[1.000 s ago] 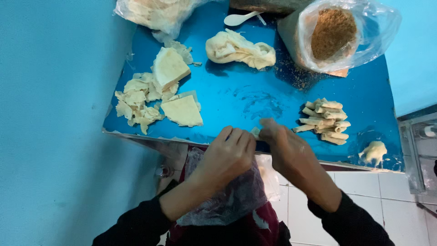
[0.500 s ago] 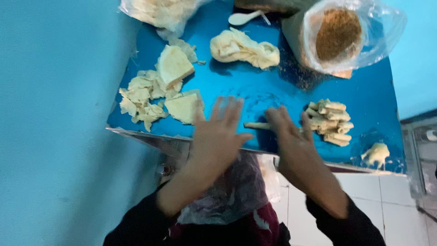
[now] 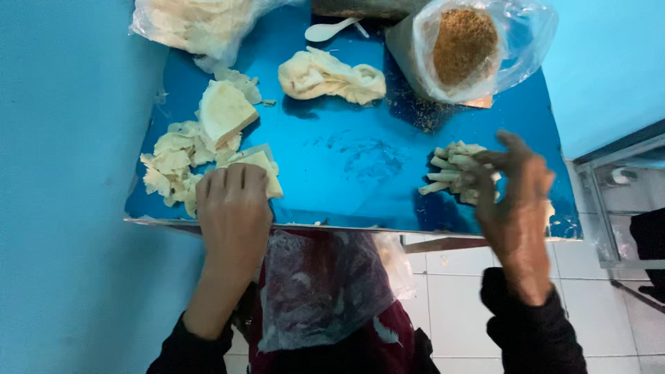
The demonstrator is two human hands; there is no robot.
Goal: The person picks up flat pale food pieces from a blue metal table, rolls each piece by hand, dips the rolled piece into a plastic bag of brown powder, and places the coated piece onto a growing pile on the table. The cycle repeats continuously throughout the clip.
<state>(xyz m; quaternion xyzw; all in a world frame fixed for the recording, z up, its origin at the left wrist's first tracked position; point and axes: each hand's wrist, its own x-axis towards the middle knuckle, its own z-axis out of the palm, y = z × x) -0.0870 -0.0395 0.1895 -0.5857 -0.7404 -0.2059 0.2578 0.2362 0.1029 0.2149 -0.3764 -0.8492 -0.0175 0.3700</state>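
My left hand (image 3: 234, 215) lies flat at the near left edge of the shiny blue table (image 3: 346, 159), fingertips resting on a pale triangular sheet (image 3: 267, 165). My right hand (image 3: 516, 201) hovers with fingers spread at the near right, touching a small pile of pale rolled sticks (image 3: 449, 170). I cannot tell whether a roll is still between its fingers. Beside my left hand is a heap of torn pale sheets (image 3: 166, 163). Another folded triangle (image 3: 223, 111) lies just beyond it.
A crumpled lump of pale sheet (image 3: 329, 75) lies at the back middle. A plastic bag of brown crumbs (image 3: 463, 45) stands at the back right, with a white spoon (image 3: 329, 30) nearby. A bag of pale sheets (image 3: 197, 21) sits back left. Clear plastic (image 3: 318, 284) covers my lap.
Both hands were together at the table's near middle, rolling a stick. My left hand has moved left onto the triangular sheet. My right hand has carried over to the pile of rolls.
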